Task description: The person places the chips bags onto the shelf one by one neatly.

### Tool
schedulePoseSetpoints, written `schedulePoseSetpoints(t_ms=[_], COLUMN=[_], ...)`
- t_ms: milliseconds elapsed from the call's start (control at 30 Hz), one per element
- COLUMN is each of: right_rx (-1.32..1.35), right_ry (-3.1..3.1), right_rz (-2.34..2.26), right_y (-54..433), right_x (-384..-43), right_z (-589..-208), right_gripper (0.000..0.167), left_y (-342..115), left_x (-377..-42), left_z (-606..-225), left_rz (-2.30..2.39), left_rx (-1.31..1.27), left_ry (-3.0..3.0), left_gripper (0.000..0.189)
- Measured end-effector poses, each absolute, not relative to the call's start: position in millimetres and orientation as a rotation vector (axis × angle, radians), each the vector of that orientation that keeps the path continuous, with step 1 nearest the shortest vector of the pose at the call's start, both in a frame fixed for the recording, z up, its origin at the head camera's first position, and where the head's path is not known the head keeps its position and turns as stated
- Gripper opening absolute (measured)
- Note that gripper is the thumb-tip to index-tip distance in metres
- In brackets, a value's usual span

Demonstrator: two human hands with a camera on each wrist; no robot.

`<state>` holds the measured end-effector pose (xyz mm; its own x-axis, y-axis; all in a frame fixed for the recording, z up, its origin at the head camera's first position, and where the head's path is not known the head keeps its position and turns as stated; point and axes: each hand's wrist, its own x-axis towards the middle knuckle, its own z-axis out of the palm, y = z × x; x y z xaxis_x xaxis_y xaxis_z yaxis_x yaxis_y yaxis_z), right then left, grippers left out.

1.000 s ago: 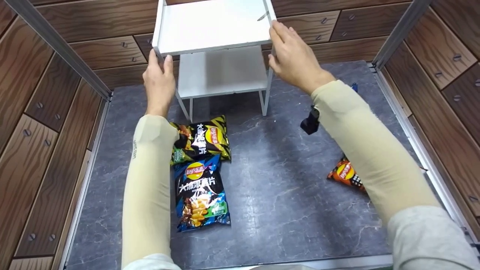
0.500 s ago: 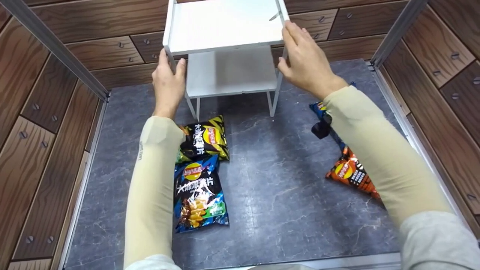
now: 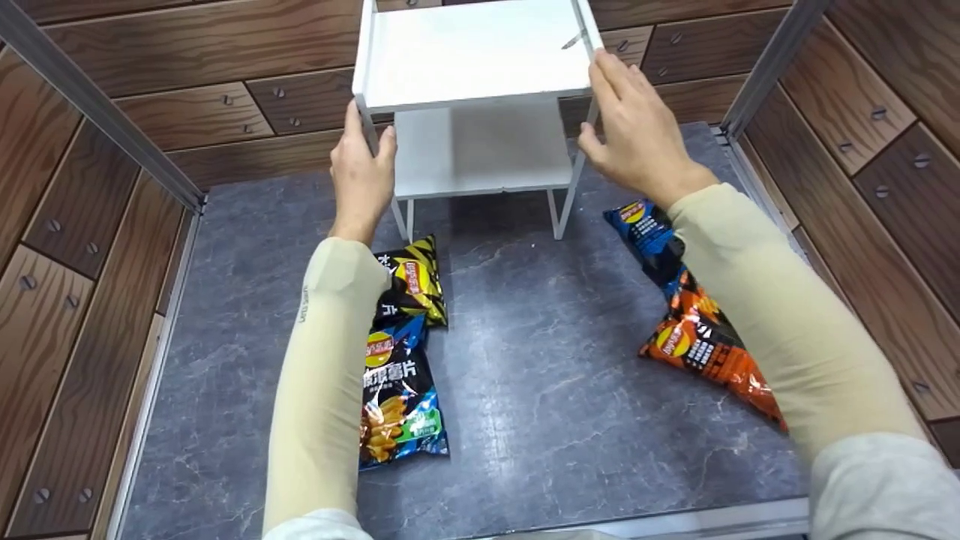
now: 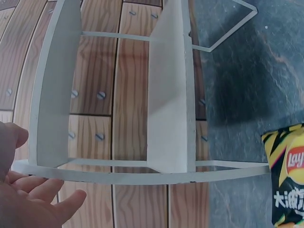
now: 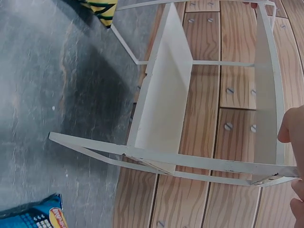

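head view: the white two-tier shelf (image 3: 480,154) stands between the hands; the left hand (image 3: 364,176) grasps its left upright, the right hand (image 3: 645,131) its right. a yellow-and-black bag (image 3: 421,285) lies before the shelf's left legs, an orange bag (image 3: 712,356) to its front right. left wrist view: fingers (image 4: 45,190) and thumb clasp the shelf's upper corner. right wrist view: the thumb (image 5: 287,128) meets the shelf's upper tier.

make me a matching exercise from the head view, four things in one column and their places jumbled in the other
1. white two-tier rectangular shelf
2. yellow-and-black chip bag
3. orange-and-black chip bag
4. bare right hand

A. partly hidden by the beige right sleeve
B. at the shelf's right side
C. partly hidden by the beige left sleeve
D. between the bare left hand and item 4

Right pairs: 1-D, 2-C, 3-A, 4-B
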<state>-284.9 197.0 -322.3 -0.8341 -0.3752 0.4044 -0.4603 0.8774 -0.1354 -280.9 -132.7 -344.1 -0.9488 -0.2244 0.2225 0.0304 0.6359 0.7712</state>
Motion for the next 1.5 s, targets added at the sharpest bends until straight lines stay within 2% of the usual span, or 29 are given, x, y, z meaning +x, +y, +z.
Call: schedulePoseSetpoints(t_ms=[633,1033,1300,1500], right_rx=[0.536,0.518,0.514,0.475], right_ry=[-2.642,-2.569,-2.488,-2.451], right_rz=[0.308,0.351,0.48,0.59], right_y=[228.5,245.7,255.5,253.0], right_x=[-283.4,-276.2,-267.0,-261.6], right_z=[-330.3,-337.9,-338.1,-339.4], right_gripper=[0.065,0.061,0.06,0.06], left_y=[-100.5,-92.6,-85.8,-87.5], left_x=[-284.4,-274.2,-266.1,-266.8], left_z=[-347.4,-351.7,-353.9,-350.2], left_rz=[-1.228,-1.262,-1.063,-0.95], left_rx=[0.105,-0.063,-0.234,-0.254], left_ry=[-2.599,-2.54,-2.517,-2.453], left_gripper=[0.065,0.059,0.055,0.044])
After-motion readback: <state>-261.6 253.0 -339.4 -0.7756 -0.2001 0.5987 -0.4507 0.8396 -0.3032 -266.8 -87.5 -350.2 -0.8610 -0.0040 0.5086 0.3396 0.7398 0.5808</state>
